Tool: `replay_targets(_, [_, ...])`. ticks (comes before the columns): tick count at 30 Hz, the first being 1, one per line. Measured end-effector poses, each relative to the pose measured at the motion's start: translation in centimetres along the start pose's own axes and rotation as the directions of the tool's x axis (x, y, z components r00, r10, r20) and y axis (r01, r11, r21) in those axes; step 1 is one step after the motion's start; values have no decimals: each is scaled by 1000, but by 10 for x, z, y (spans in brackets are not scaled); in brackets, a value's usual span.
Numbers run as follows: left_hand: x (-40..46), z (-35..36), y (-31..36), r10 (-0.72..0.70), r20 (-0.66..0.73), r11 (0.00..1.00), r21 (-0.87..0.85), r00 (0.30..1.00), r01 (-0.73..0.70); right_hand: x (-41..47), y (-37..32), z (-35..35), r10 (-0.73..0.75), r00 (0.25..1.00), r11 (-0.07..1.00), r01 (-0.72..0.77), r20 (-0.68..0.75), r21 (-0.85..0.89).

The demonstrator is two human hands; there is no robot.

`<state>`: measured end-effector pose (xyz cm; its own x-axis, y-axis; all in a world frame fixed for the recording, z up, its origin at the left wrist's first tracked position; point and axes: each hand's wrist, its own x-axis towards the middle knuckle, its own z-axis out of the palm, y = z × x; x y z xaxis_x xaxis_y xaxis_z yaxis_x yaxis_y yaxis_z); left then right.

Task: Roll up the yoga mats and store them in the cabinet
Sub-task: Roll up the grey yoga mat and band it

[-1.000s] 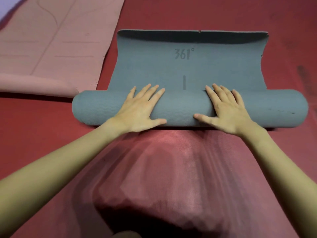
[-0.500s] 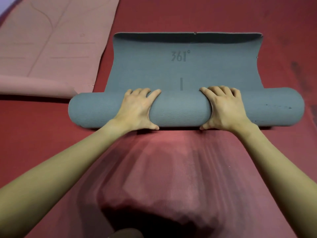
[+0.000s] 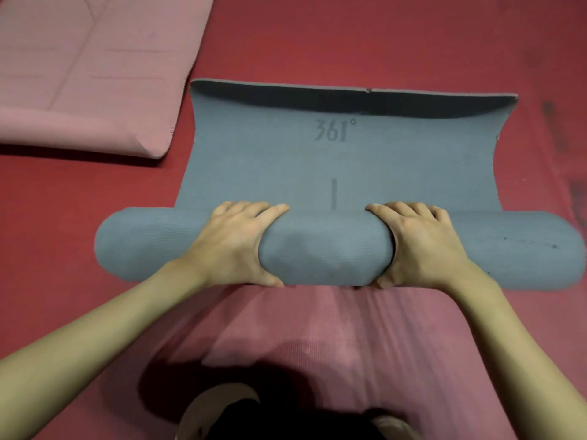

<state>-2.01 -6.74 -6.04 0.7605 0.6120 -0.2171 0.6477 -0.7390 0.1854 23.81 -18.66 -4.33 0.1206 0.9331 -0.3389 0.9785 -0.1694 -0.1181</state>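
A grey-blue yoga mat [image 3: 327, 249] lies across the red floor, mostly rolled into a thick tube. A short flat stretch printed "361°" extends beyond the tube, and its far edge curls upward. My left hand [image 3: 236, 242] wraps the roll left of centre, fingers curled over the top and thumb underneath. My right hand [image 3: 419, 246] grips it the same way right of centre. A pink yoga mat [image 3: 92, 74] lies unrolled at the upper left, its near edge curled over.
Red floor matting [image 3: 381, 36] covers the ground all around. A paler pink mat [image 3: 317, 338] lies under my forearms. The person's knees and dark clothing [image 3: 286, 417] show at the bottom edge.
Both hands went from flat on top of the roll to curled around it. The view has moved closer to the grey-blue mat.
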Motion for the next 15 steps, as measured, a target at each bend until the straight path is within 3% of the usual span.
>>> replay_targets(3, [0, -3, 7, -22, 38, 1000, 11, 999, 22, 16, 2, -12, 13, 995, 999, -16, 95, 32])
replay_targets(7, [2, 3, 23, -41, -71, 998, 38, 997, 43, 28, 5, -22, 2, 988, 997, -15, 156, 77])
replay_targets(15, [54, -1, 3, -116, -96, 992, 44, 989, 120, 4, 10, 4, -13, 984, 967, 58, -180, 247])
